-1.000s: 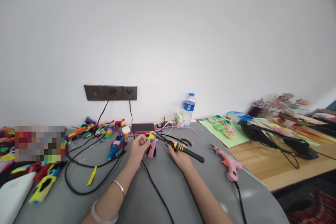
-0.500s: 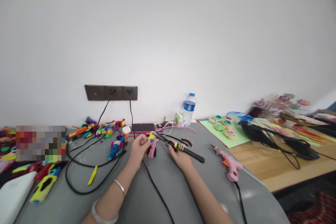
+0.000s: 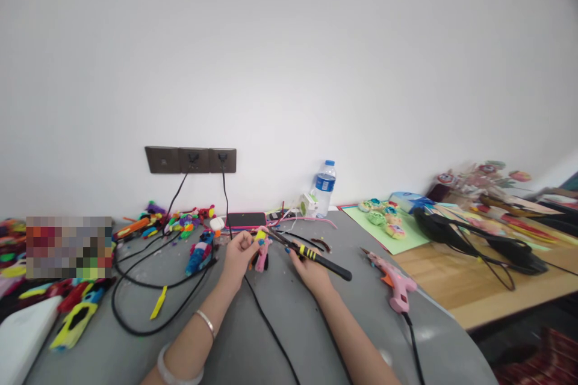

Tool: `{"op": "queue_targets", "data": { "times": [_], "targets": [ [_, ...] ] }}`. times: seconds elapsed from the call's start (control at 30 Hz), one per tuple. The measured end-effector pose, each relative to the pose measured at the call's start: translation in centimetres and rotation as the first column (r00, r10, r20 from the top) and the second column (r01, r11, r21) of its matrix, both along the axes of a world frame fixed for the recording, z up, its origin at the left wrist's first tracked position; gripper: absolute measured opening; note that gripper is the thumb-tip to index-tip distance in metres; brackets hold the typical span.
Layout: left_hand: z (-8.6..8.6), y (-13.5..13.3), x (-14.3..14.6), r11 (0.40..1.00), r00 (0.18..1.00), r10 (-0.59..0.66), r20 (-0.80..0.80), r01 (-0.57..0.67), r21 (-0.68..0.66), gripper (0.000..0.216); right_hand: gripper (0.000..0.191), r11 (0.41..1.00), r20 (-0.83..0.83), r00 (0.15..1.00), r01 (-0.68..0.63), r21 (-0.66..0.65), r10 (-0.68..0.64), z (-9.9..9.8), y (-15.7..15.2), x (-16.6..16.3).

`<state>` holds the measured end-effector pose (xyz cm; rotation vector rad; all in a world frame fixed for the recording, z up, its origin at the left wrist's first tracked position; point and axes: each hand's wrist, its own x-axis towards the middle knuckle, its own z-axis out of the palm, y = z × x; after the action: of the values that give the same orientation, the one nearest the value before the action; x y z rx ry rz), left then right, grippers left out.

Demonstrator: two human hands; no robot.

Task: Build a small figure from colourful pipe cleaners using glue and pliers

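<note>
Your left hand pinches the pink figure, upright on the grey table. It looks light, soft and crushable; grip its body gently. Your right hand clasps the tool by its striped handle.

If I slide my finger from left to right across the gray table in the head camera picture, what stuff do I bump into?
yellow foam piece → blue fuzzy figure → left hand → pink fuzzy figure → right hand holding the black-and-yellow tool → pink glue gun → green sheet
</note>
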<state>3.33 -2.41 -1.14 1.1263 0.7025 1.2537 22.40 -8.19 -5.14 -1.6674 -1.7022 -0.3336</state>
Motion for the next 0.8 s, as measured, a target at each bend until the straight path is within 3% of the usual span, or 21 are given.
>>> {"op": "queue_targets", "data": {
  "times": [0.8],
  "targets": [
    [0.31,-0.15,-0.01,1.0,1.0,-0.009,0.0,0.009,0.0,0.042,0.042,0.999,-0.008,0.999,-0.035,-0.007,0.035,0.4,-0.06,-0.1]
  ]
}}
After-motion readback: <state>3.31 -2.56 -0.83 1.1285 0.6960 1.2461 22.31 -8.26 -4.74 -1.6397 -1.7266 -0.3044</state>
